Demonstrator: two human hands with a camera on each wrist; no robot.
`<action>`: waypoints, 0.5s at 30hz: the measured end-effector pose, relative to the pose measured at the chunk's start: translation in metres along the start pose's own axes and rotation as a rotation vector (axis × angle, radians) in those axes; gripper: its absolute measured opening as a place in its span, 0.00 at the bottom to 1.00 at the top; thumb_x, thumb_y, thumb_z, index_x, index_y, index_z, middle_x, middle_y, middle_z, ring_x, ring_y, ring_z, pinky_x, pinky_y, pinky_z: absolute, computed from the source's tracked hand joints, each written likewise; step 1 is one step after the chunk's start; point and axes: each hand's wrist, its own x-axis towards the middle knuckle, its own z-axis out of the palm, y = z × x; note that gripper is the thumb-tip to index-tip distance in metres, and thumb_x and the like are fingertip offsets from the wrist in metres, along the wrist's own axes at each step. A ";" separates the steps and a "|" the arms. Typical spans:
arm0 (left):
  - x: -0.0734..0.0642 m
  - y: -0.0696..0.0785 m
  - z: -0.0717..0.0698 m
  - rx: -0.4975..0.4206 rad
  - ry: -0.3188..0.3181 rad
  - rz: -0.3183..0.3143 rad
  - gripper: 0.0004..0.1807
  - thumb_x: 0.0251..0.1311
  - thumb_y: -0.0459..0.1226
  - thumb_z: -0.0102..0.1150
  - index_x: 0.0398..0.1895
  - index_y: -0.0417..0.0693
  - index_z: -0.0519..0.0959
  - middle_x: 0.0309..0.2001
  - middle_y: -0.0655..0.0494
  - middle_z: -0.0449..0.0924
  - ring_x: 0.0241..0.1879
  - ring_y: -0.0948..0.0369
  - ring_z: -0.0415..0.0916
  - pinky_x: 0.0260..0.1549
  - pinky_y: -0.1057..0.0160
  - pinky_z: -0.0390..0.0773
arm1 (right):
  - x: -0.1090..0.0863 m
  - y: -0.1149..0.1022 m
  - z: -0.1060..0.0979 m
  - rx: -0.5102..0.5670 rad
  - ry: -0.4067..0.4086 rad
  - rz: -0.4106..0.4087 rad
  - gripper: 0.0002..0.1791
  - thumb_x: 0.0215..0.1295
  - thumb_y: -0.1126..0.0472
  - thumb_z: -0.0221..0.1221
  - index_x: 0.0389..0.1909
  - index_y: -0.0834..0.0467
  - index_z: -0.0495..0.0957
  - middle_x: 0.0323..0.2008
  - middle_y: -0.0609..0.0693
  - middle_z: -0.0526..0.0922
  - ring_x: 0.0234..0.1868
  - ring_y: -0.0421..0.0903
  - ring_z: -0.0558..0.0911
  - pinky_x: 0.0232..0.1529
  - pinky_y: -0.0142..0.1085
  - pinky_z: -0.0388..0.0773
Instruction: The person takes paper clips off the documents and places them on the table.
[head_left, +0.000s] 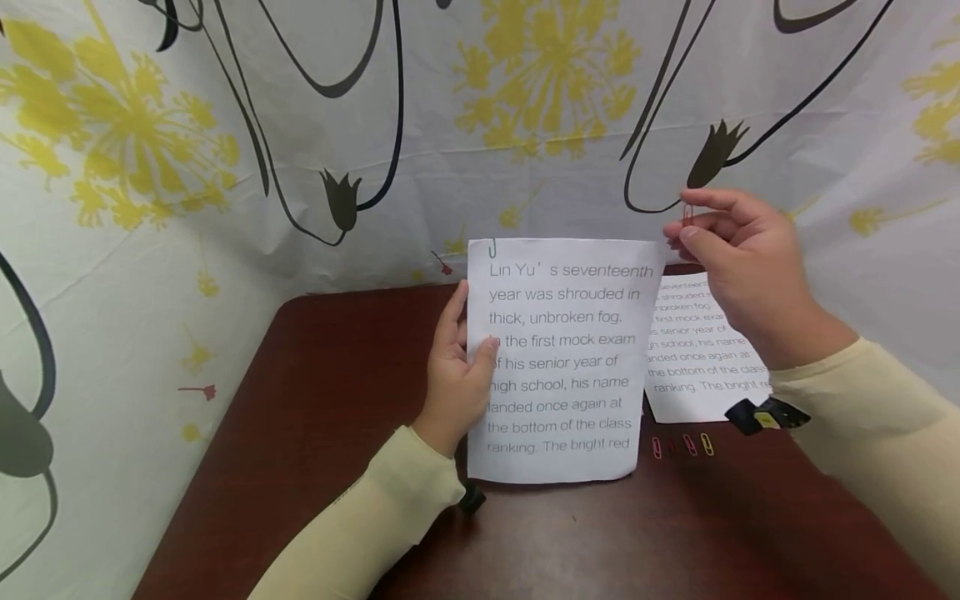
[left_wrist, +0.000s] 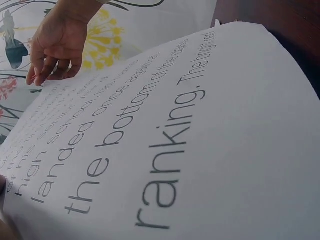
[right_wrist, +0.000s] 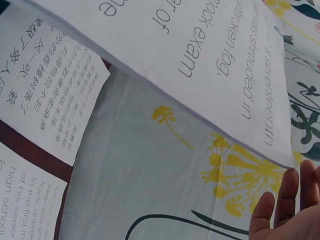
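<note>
Upright above the table, a stack of printed paper (head_left: 558, 458) is gripped at its left edge by my left hand (head_left: 457, 379), thumb across the front. A green paper clip (head_left: 492, 247) sits on the stack's top left. My right hand (head_left: 757, 271) pinches a red paper clip (head_left: 687, 215) between thumb and fingers, just beyond the top right corner. In the left wrist view the page (left_wrist: 250, 125) fills most of the frame, with the right hand (left_wrist: 59, 45) past its far edge. The right wrist view shows fingertips (right_wrist: 287, 192) close to the page's corner; the red clip is out of sight there.
Another English-printed sheet (head_left: 693, 400) lies on the dark red-brown table (head_left: 337, 400) at the right. Several paper clips (head_left: 690, 445), pink, red and yellow, lie in front of it. A sheet with Chinese characters (right_wrist: 60, 100) shows in the right wrist view. A patterned curtain (head_left: 420, 167) stands behind.
</note>
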 end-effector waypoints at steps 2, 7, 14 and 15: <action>0.000 0.000 0.000 0.001 -0.001 -0.001 0.47 0.73 0.22 0.52 0.85 0.72 0.52 0.61 0.45 0.83 0.44 0.47 0.90 0.40 0.56 0.90 | -0.001 0.001 -0.005 0.004 -0.002 -0.005 0.21 0.68 0.80 0.58 0.57 0.63 0.85 0.34 0.52 0.90 0.37 0.43 0.89 0.42 0.28 0.86; 0.000 -0.002 -0.001 0.004 -0.001 -0.013 0.46 0.74 0.23 0.51 0.85 0.74 0.52 0.60 0.44 0.82 0.45 0.47 0.89 0.42 0.56 0.90 | -0.006 0.002 -0.018 0.012 -0.047 0.012 0.23 0.65 0.82 0.60 0.58 0.62 0.85 0.35 0.51 0.91 0.39 0.41 0.90 0.43 0.27 0.86; 0.000 -0.003 -0.002 0.008 0.000 -0.027 0.46 0.75 0.24 0.52 0.84 0.75 0.53 0.58 0.44 0.83 0.44 0.47 0.90 0.41 0.56 0.90 | -0.015 0.001 -0.038 -0.118 -0.138 0.099 0.23 0.67 0.78 0.63 0.60 0.60 0.84 0.38 0.49 0.91 0.41 0.39 0.90 0.40 0.26 0.85; 0.000 -0.003 -0.002 0.008 -0.001 -0.030 0.46 0.75 0.24 0.52 0.84 0.75 0.53 0.58 0.44 0.83 0.44 0.47 0.90 0.41 0.56 0.90 | -0.017 0.001 -0.041 -0.155 -0.148 0.114 0.23 0.67 0.77 0.63 0.61 0.59 0.83 0.38 0.48 0.91 0.41 0.39 0.90 0.40 0.26 0.85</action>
